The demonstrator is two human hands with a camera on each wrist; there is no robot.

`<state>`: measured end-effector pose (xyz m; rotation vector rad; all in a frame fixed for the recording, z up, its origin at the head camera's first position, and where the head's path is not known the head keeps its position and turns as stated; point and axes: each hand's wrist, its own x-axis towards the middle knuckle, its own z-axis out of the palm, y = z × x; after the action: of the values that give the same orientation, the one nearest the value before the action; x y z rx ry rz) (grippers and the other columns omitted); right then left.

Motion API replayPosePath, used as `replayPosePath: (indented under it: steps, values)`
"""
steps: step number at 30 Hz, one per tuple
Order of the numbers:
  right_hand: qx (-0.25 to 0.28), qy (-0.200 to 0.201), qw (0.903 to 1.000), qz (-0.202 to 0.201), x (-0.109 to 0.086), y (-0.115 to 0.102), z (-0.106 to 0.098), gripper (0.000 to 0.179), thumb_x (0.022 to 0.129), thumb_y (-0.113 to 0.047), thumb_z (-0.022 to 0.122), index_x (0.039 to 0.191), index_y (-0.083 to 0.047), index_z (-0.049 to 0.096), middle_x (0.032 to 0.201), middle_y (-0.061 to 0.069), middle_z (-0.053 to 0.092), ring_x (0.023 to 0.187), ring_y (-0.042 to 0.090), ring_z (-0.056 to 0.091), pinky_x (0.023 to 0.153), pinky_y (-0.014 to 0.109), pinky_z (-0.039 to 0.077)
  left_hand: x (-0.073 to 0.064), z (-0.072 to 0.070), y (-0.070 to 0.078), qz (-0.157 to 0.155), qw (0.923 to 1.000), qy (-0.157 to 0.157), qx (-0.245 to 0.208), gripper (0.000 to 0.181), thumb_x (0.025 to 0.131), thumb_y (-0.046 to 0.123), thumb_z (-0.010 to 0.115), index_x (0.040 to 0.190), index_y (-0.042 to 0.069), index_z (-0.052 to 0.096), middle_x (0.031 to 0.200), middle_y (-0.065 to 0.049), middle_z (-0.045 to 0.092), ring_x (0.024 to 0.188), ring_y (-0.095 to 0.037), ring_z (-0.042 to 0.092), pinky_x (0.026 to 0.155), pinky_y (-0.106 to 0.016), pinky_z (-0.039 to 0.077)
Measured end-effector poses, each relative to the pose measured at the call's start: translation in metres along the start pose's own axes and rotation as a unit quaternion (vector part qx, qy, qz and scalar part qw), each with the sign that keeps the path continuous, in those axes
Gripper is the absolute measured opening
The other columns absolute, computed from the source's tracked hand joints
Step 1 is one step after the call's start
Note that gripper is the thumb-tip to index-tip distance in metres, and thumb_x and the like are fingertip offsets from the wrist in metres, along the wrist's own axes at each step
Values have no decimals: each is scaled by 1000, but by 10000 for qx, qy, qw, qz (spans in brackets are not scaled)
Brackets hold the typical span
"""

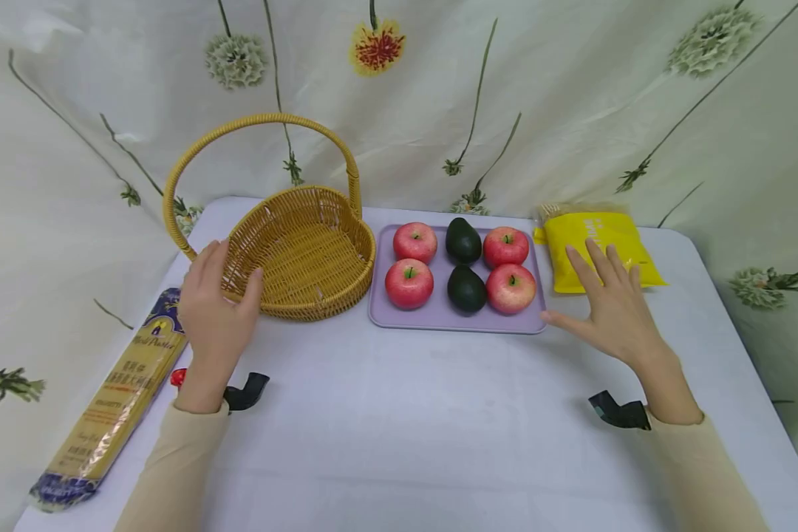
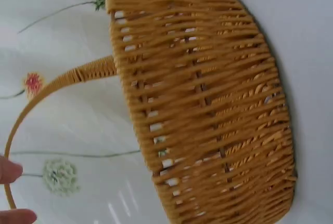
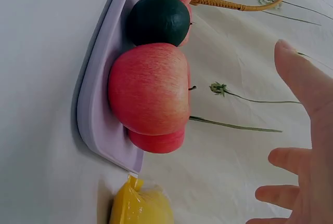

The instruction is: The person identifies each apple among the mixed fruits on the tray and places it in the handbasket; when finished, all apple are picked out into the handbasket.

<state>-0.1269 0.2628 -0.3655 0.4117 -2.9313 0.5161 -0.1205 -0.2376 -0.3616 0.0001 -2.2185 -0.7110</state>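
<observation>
A woven basket (image 1: 306,251) with a tall arched handle (image 1: 266,118) stands at the back left of the table. My left hand (image 1: 216,307) is beside its left side, thumb and fingers spread apart; in the left wrist view two fingertips (image 2: 15,217) show near the handle. Right of the basket, a lilac tray (image 1: 459,320) bears several red apples (image 1: 408,284) and two dark green avocados (image 1: 467,290). My right hand (image 1: 612,310) hovers with spread fingers off the tray's right end, in front of a yellow packet (image 1: 598,247). Neither hand holds anything.
A long package of pasta (image 1: 116,399) lies along the table's left edge, with a small red item (image 1: 178,377) partly hidden by my left wrist. Behind the white table (image 1: 425,428) hangs a flower-patterned cloth (image 1: 412,133).
</observation>
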Motion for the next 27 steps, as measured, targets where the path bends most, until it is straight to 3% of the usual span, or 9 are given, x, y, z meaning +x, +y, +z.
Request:
replayPosePath:
  steps: [2, 5, 7, 9, 12, 15, 19, 27]
  values:
    - [115, 264, 9995, -116, 1, 0, 4, 98, 78, -53, 74, 154, -11, 29, 161, 22, 20, 146, 50, 13, 113, 75, 5, 3, -1, -2, -216, 9978, 590, -210, 43, 88, 21, 69, 126, 1, 64, 125, -21, 64, 116, -38, 59, 97, -42, 50]
    - [293, 588, 9976, -237, 2, -1, 8, 95, 77, -49, 76, 152, -9, 33, 158, 23, 26, 144, 48, 21, 112, 74, 14, 8, -5, -6, -657, 9892, 1266, -350, 34, 89, 20, 68, 118, 2, 69, 113, -18, 69, 104, -28, 64, 85, -18, 48]
    - [407, 746, 9961, -246, 2, 0, 11, 94, 76, -46, 77, 151, -9, 34, 157, 23, 28, 142, 47, 26, 109, 74, 24, 11, -7, -9, -1070, 9813, 1544, -414, 30, 89, 20, 68, 115, 4, 70, 109, -13, 69, 99, -17, 63, 79, -9, 44]
    - [553, 871, 9944, -227, 3, 0, 14, 94, 76, -43, 79, 151, -9, 34, 156, 23, 30, 140, 46, 29, 104, 74, 31, 14, -10, -13, -1447, 9746, 1650, -449, 30, 90, 21, 67, 117, 7, 68, 110, -7, 67, 98, -8, 60, 78, -8, 45]
    - [811, 1090, 9906, -189, 4, 1, 18, 92, 76, -41, 80, 150, -8, 36, 154, 23, 32, 138, 45, 32, 101, 73, 36, 18, -12, -20, -1934, 9684, 1494, -498, 39, 91, 24, 65, 128, 15, 61, 119, 1, 61, 102, -1, 54, 82, -11, 47]
    - [1033, 1281, 9863, -156, 5, 3, 21, 90, 77, -41, 80, 149, -7, 38, 153, 23, 35, 139, 44, 33, 104, 71, 35, 22, -12, -26, -2342, 9652, 1027, -554, 51, 93, 26, 64, 141, 18, 50, 133, -1, 56, 112, -6, 53, 90, -16, 48]
    - [1210, 1360, 9832, -109, 7, 5, 25, 88, 77, -39, 79, 149, -7, 38, 152, 22, 37, 139, 41, 33, 104, 71, 35, 28, -7, -32, -2829, 9548, 509, -763, 58, 94, 23, 63, 148, 21, 42, 143, 0, 52, 121, -14, 52, 97, -23, 48]
    - [1419, 1269, 9817, -5, 10, 6, 29, 86, 76, -28, 80, 148, -7, 39, 151, 21, 39, 138, 41, 34, 103, 72, 35, 33, 5, -40, -3129, 9451, 286, -893, 42, 97, 25, 58, 139, 27, 55, 133, -1, 60, 115, -10, 56, 97, -23, 51]
